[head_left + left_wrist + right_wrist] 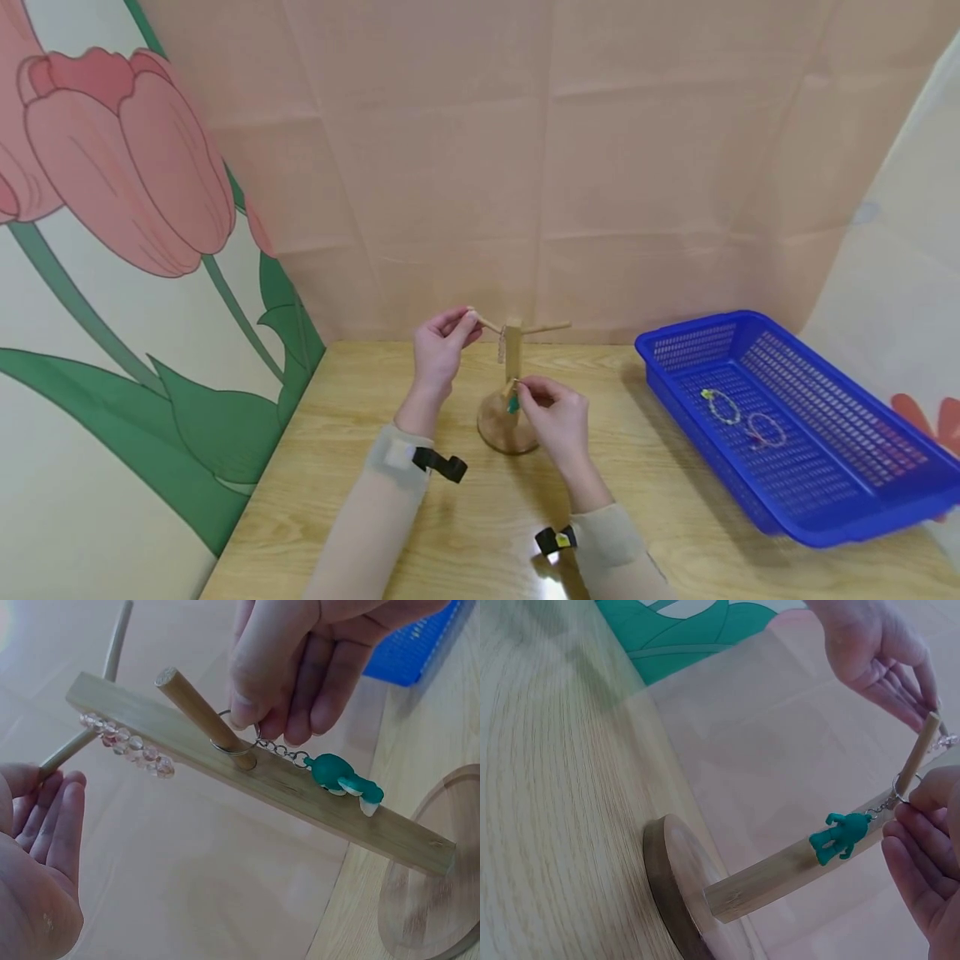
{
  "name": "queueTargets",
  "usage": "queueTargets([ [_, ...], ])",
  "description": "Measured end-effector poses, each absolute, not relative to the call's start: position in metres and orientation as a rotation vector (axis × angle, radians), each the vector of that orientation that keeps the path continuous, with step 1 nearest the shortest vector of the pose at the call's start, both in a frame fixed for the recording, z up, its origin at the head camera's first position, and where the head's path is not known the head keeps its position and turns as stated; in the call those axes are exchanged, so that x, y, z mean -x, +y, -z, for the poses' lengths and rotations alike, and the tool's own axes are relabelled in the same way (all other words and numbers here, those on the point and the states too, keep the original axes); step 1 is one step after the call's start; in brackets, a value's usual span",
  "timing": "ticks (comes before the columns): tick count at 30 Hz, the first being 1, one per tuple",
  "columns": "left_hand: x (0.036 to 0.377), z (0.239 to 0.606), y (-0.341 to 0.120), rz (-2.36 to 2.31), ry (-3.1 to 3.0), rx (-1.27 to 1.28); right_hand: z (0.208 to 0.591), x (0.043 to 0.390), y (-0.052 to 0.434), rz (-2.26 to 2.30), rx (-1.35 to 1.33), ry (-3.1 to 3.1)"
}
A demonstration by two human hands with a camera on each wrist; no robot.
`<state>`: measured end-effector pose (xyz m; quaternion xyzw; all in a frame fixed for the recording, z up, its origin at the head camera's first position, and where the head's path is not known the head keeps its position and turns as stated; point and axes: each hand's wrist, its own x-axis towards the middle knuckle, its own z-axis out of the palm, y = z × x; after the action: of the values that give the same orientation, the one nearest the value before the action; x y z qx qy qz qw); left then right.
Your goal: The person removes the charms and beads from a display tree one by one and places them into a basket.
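A: Item one, the wooden jewellery stand (513,354); one upright post on one round base (504,429), standing on the wooden table (360,508) near its far edge; how many pegs?

B: Three show in the head view; one upper peg to the left (486,322), one upper peg to the right (547,327), one lower front peg (202,716) seen best from the left wrist.

A: Item two, the hands?

B: Left hand (442,346) has thumb and fingertips closed on the tip of the upper left peg; right hand (557,418) pinches the metal ring (229,744) of a green figure keychain (346,780), the ring looped round the lower front peg, the figure hanging on its short chain against the post.

A: Other pieces on the stand?

B: One clear beaded bracelet (127,744) beside the post, near the upper left peg; I cannot tell exactly which part it hangs from.

A: Surroundings?

B: One blue plastic basket (840,517) well to the right of the stand, holding two beaded bracelets, one pale with a yellow bit (722,406), one reddish (767,431); a peach cloth backdrop (540,167) behind; a tulip-print panel (120,192) on the left.

A: Anything in the way?

B: The right hand hides part of the base and lower post from the head camera; one black strap at each wrist, two in all (441,463) (557,540).
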<state>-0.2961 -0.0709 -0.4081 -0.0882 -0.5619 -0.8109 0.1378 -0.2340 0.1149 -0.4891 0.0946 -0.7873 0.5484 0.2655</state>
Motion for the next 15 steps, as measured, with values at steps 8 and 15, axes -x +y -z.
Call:
queueTargets([
  [8, 0.2955, 0.4079, -0.071, 2.344, -1.621, 0.256, 0.4888, 0.2332, 0.1138, -1.483, -0.284, -2.107],
  [15, 0.2956, 0.408, -0.0713, 2.347, -1.626, 0.252, 0.4887, 0.2319, 0.1135, -1.484, -0.34, -2.085],
])
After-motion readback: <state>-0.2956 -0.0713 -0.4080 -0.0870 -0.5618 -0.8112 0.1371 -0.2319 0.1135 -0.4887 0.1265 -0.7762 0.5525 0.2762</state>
